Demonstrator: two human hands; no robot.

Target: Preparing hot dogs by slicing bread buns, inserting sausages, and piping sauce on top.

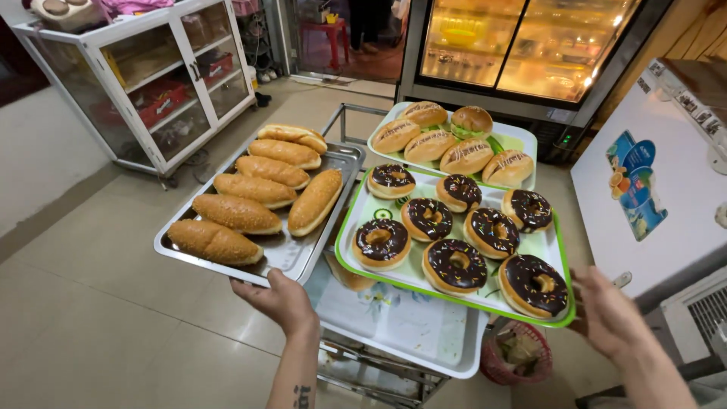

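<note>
My left hand (280, 299) grips the near edge of a steel tray (291, 254) that holds several long golden bread rolls (238, 213). To its right lies a green-rimmed tray (344, 242) with several chocolate-glazed doughnuts (457, 263). My right hand (606, 310) hovers with fingers apart just off that tray's near right corner, not touching it. Behind it a pale tray (522, 140) carries several filled buns (467, 157). All three trays rest on a metal trolley.
A white tray (409, 333) lies on the trolley's lower level. A red basket (519, 356) sits on the floor below. A white glass cabinet (151, 83) stands at the far left, a lit display case (522, 45) behind, a white chest unit (659, 189) at right.
</note>
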